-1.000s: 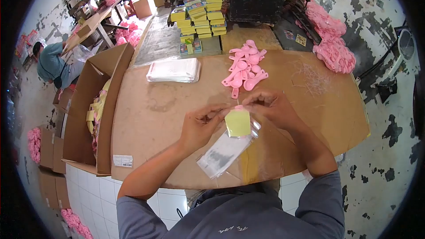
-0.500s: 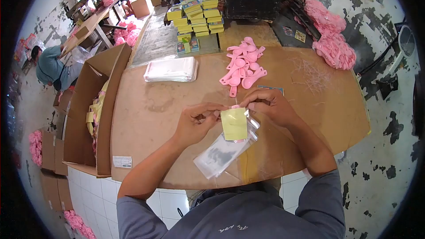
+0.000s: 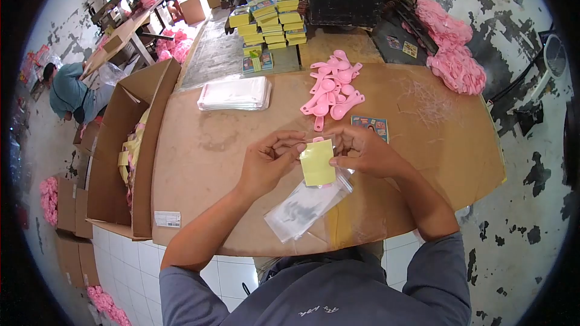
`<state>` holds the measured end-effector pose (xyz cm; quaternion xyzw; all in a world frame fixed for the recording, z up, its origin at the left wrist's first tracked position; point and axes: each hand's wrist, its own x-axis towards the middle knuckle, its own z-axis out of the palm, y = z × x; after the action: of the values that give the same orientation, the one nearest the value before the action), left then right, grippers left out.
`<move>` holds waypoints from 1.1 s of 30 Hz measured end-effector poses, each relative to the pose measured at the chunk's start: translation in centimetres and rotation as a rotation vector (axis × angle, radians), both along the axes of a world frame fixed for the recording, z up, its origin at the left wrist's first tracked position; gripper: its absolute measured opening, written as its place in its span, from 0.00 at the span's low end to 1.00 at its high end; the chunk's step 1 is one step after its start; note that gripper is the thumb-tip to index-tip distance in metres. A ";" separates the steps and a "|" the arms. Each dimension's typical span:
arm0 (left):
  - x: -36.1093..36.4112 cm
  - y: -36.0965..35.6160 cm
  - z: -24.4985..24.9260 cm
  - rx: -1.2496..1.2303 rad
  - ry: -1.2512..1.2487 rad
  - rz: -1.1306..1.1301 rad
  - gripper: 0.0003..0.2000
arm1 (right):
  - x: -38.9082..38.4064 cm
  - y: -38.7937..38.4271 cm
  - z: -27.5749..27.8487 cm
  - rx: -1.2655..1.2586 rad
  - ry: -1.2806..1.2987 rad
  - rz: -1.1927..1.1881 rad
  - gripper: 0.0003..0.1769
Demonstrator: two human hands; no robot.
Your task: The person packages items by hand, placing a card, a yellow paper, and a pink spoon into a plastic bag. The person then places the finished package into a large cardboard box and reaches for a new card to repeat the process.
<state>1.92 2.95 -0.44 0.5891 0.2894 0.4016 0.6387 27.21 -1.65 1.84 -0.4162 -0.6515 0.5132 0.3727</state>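
A yellow card is held upright in front of me, with bits of pink plastic showing at its top and bottom edges; clear plastic film seems to surround it. My left hand pinches its left edge, thumb in front. At the right edge, the thumb of my right hand presses on the card with the fingers curled behind. Clear zip bags lie on the cardboard just below. Beyond my hands sits a pile of pink measuring spoons. A printed blue card rests behind my right hand.
A stack of clear bags lies at the back left of the cardboard-covered table. An open carton stands along the left side. Stacked yellow card bundles are farther back. Another person bends at far left.
Both hands have shifted slightly, with the yellow card raised a little. My right thumb now presses on the card's right edge, and more of the blue card is uncovered.
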 end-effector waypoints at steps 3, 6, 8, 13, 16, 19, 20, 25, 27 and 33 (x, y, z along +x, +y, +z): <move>0.3 -0.1 0.4 0.035 -0.070 0.019 0.13 | 0.6 0.5 -1.1 0.007 -0.036 0.014 0.24; 0.9 -0.4 0.3 0.063 -0.041 -0.041 0.13 | 0.4 0.4 -0.8 0.000 0.054 0.006 0.24; 0.0 0.3 -0.6 0.058 0.132 -0.154 0.14 | 0.5 0.5 -0.6 -0.010 0.109 -0.029 0.22; -3.7 3.0 3.0 0.056 0.127 0.311 0.15 | 3.9 1.3 1.5 0.178 -0.283 -0.330 0.17; -8.6 6.7 4.0 0.231 -0.444 0.697 0.18 | 7.0 1.6 1.2 0.307 -0.512 -0.462 0.17; -8.4 5.5 8.2 0.117 -0.714 0.801 0.27 | 8.9 1.7 0.9 0.399 -0.652 -0.433 0.19; -8.4 5.5 7.6 0.064 -0.783 0.767 0.26 | 9.4 1.6 0.7 0.406 -0.696 -0.389 0.19; -2.5 3.2 0.6 0.140 0.198 0.346 0.15 | 9.6 1.0 1.3 0.309 -0.835 -0.217 0.22; -0.1 0.9 -1.0 0.349 0.433 0.098 0.11 | 9.7 1.1 0.8 0.317 -0.818 -0.257 0.23; 1.2 -1.3 -0.9 0.721 0.657 -0.060 0.14 | 10.5 2.3 0.0 0.151 -0.591 -0.351 0.17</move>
<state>3.11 1.65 -1.30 0.8765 0.3009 0.2504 0.2801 37.70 0.70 1.86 -0.6238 -0.6859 0.2491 0.2801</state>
